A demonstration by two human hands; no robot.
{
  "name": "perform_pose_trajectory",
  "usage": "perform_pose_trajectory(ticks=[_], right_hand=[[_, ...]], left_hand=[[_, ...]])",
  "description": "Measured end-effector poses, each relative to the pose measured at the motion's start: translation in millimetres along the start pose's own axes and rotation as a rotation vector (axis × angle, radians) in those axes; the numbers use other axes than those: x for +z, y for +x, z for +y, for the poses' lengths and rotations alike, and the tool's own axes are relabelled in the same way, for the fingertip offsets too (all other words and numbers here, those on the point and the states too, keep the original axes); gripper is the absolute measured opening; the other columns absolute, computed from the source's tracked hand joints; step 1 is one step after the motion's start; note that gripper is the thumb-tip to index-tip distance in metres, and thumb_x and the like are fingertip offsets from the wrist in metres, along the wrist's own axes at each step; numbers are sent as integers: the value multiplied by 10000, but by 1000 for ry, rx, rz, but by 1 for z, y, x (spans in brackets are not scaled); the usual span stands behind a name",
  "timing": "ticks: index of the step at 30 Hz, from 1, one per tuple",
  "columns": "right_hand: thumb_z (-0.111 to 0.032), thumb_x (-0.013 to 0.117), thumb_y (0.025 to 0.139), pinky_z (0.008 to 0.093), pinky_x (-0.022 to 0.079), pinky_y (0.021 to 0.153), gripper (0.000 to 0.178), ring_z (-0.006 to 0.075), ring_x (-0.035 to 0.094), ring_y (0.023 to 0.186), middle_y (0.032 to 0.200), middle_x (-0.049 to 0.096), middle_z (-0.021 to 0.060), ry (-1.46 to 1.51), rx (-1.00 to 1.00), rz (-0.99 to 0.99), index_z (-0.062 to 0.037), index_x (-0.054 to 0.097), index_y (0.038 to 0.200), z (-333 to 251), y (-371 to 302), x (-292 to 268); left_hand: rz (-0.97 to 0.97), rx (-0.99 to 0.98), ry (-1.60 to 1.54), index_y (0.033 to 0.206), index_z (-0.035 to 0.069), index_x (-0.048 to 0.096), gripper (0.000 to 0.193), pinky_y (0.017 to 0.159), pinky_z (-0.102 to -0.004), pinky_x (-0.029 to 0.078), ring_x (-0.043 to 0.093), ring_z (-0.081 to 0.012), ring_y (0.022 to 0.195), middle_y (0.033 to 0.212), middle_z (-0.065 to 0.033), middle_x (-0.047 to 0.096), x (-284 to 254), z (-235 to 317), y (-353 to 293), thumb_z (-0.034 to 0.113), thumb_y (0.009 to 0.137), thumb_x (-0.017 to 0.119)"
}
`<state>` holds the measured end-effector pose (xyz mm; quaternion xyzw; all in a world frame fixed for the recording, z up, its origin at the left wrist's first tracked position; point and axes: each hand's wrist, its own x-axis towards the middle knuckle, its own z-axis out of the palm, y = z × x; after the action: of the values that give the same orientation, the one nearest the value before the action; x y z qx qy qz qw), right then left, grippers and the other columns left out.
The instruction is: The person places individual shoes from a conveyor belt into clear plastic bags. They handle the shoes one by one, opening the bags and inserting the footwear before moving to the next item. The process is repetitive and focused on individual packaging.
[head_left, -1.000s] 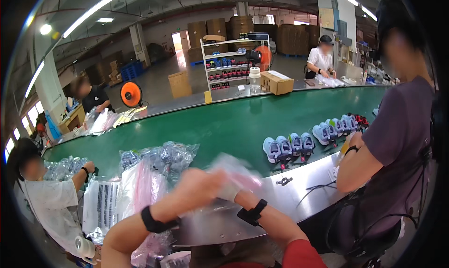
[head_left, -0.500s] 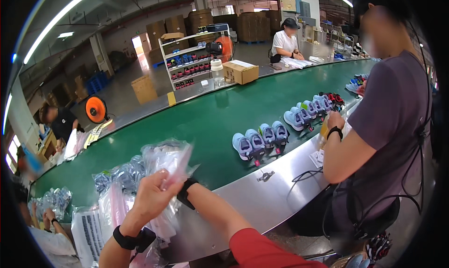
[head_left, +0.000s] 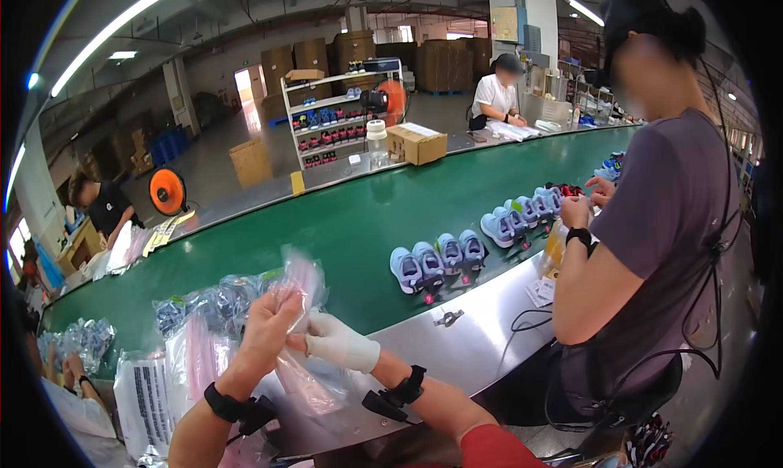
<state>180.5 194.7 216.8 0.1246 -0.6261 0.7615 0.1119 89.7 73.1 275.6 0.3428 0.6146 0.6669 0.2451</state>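
Note:
My left hand (head_left: 265,328) is closed on the upper part of a clear plastic bag (head_left: 303,279) with a pinkish tint. My right hand (head_left: 336,343), in a white glove with bare fingertips, pinches the same bag just below and right of the left. The bag's lower part (head_left: 314,386) hangs beneath both hands over the metal edge. Left of my hands lie a pile of flat clear bags (head_left: 200,362) and several bagged shoes (head_left: 224,295). Farther right, light blue children's shoes (head_left: 428,260) stand in a row on the green belt (head_left: 342,223).
At right a person in a dark shirt (head_left: 665,199) stands close to the metal edge (head_left: 408,354), beside more shoes (head_left: 522,215). A carton (head_left: 416,144) and a clear jar (head_left: 377,141) stand across the belt. More bagged shoes (head_left: 81,341) lie far left, near another person's hands.
My right hand has come out from behind the bag and now pinches it beside my left. The bag is gathered narrower and more upright. The light blue shoes appear slightly farther left.

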Motion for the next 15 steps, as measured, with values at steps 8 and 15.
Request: perform_pose_trajectory(ticks=[8, 15], right_hand=[[-138, 661, 732, 349, 473, 686, 161, 308, 577, 781, 840, 584, 104, -1211, -296, 783, -58, 563, 832, -23, -35, -36], [-220, 624, 761, 393, 465, 732, 258, 284, 560, 869, 919, 583, 115, -1421, -699, 227, -72, 561, 963, -35, -9, 14]], left_hand=[[204, 305, 405, 908, 30, 581, 157, 618, -206, 410, 478, -26, 696, 763, 44, 556, -29, 41, -21, 180, 940, 547], [48, 326, 579, 824, 22, 585, 150, 555, -249, 402, 477, -67, 654, 684, -52, 531, 42, 56, -38, 135, 913, 544]])
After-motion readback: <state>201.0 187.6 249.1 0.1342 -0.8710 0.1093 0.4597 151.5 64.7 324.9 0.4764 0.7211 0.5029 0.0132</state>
